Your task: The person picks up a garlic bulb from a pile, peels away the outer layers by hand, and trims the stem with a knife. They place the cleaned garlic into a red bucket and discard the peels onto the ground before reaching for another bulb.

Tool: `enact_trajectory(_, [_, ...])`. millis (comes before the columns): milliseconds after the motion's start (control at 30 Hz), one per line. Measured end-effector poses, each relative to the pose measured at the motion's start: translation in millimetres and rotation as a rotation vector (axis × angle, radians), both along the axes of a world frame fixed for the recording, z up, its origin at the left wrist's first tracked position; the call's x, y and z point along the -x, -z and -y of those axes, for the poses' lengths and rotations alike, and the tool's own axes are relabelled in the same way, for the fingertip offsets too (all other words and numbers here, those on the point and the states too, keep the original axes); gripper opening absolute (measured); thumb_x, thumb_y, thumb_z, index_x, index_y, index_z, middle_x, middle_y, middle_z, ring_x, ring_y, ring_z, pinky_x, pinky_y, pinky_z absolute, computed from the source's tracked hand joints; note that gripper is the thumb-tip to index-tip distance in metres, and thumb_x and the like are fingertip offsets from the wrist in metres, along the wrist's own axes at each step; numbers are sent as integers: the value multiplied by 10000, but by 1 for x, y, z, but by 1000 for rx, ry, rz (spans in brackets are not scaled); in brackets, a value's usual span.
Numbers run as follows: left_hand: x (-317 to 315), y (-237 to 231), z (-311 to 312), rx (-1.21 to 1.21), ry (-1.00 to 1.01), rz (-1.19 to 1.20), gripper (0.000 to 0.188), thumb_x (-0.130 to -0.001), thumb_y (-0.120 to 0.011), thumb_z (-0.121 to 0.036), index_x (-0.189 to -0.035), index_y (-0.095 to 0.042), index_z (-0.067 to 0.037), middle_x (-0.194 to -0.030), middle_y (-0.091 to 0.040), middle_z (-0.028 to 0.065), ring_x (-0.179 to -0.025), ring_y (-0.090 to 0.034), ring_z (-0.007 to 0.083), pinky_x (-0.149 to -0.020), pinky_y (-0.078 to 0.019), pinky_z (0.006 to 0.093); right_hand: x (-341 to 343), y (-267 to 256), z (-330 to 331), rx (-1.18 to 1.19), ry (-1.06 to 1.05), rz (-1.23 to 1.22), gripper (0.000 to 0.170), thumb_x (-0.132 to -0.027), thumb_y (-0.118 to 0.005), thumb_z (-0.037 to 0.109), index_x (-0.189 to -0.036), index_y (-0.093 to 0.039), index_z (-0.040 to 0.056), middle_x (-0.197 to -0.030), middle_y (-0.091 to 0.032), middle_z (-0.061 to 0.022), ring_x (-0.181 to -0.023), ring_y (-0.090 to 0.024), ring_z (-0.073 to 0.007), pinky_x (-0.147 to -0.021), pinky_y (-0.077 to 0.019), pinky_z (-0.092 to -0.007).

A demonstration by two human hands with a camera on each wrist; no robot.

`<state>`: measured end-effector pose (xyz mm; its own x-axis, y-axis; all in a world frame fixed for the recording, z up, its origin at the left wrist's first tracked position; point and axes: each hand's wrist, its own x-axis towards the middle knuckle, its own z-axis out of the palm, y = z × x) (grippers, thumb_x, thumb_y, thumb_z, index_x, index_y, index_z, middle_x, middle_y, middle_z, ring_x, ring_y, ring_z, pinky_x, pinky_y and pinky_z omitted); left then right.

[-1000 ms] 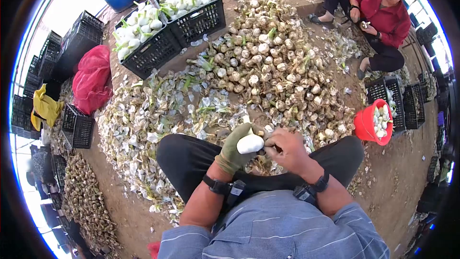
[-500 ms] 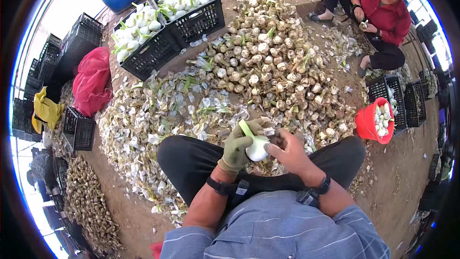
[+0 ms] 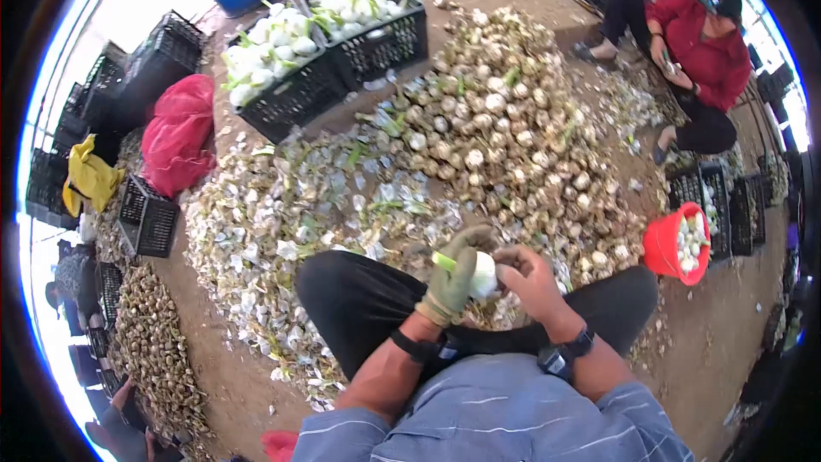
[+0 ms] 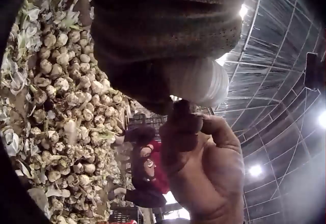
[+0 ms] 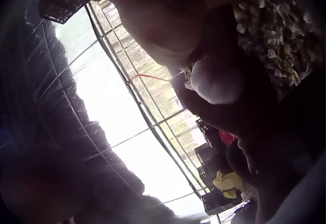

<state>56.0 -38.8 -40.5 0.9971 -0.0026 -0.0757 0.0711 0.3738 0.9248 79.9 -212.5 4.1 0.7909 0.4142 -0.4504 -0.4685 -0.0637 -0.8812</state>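
Note:
A white garlic bulb [image 3: 484,277] with a short green stem [image 3: 443,261] is held up over the lap. My left hand [image 3: 451,284], in a greenish work glove, grips it, the stem pointing left. From the right, my bare right hand [image 3: 532,287] has its thumb and curled fingers pinching at the bulb's side. In the left wrist view the bulb [image 4: 213,85] juts from under the dark glove, and the right hand [image 4: 206,170] closes right below it. The right wrist view shows the bulb [image 5: 216,81] in shadow between the hands.
Ahead lies a heap of unpeeled garlic [image 3: 513,128], with peeled skins [image 3: 256,248] to the left. Black crates [image 3: 376,47] of white bulbs stand behind. At right are a red bucket [image 3: 658,244] of garlic and a seated person in red [image 3: 710,56].
The bulb has turned: its stem, upright half a second ago, now points left. Both hands stay at it. The head view has shifted, so the surroundings sit slightly lower and farther right.

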Motion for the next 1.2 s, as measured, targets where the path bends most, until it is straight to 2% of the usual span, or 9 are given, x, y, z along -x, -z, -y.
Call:
enact_trajectory(67, [-2,-1,1,-106,-69,-29,526,-965,-574,-313,-1356,-493,29,-1178,-620,139,-1077,-584,198,-949,-478,343,-1,3,-4,176,-108,372,485,-856,-702,222,-1263,-567,-4,-1173,-625,-147,-1109,-590,-230,-983,-454,-356])
enact_trajectory(133, [-6,0,1,-251,-123,-55,550,-927,-631,-241,-1378,-473,32,-1222,-601,170,-1129,-579,237,-979,-468,360,-8,-9,-15,317,-203,446,624,-773,-778,223,-1316,-538,27,-1239,-583,-190,-1186,-560,-335,-1027,-424,-385])
enact_trajectory(267, [-5,-4,2,-324,-39,-74,654,-876,-705,-216,-1405,-432,56,-1377,-499,225,-1291,-492,296,-1086,-389,358,-15,19,-21,308,-244,582,621,-788,-762,133,-1351,-518,41,-1312,-556,-157,-1211,-549,-296,-1029,-426,-378])
enact_trajectory(433, [-13,-7,-2,-225,-117,-110,598,-894,-679,-208,-1379,-456,61,-1348,-528,214,-1244,-534,286,-1066,-409,365,-28,12,-36,330,-141,680,578,-771,-747,109,-1308,-551,29,-1234,-596,-171,-1180,-568,-327,-1014,-441,-386])
enact_trajectory(533, [-13,7,1,-109,-208,-84,548,-895,-667,-206,-1349,-489,45,-1217,-588,154,-1124,-582,223,-978,-466,340,-34,13,-39,406,-154,753,552,-770,-735,119,-1285,-561,21,-1217,-596,-187,-1147,-578,-347,-992,-450,-394])
enact_trajectory(667, [-22,-22,-28,-667,-189,68,317,-877,-695,-193,-1109,-667,22,-1131,-646,138,-1023,-621,173,-863,-497,316,-43,15,-42,423,-195,673,514,-781,-737,151,-1245,-568,5,-1195,-594,-206,-1118,-578,-368,-965,-455,-415])
enact_trajectory(800, [-17,-46,-50,-435,-157,-130,281,-860,-740,-178,-1064,-689,7,-961,-696,107,-826,-655,125,-689,-524,261,-58,-6,-60,408,-242,719,648,-770,-790,221,-1332,-529,30,-1241,-590,-180,-1129,-592,-323,-983,-457,-385])
enact_trajectory(933, [-55,-92,-128,-188,-311,-225,228,-851,-739,-105,-1061,-705,-21,-894,-687,21,-775,-630,78,-660,-524,229,-89,-6,-66,416,-243,644,650,-784,-766,213,-1354,-502,44,-1287,-569,-186,-1187,-554,-348,-1037,-422,-403])
enact_trajectory(1200, [-234,-75,-354,-382,-913,74,243,-839,-730,-73,-1057,-684,23,-799,-668,24,-670,-593,79,-594,-483,204,-153,45,-39,645,-271,555,424,-805,-725,195,-1166,-618,1,-1132,-621,-223,-1098,-580,-410,-959,-462,-435])
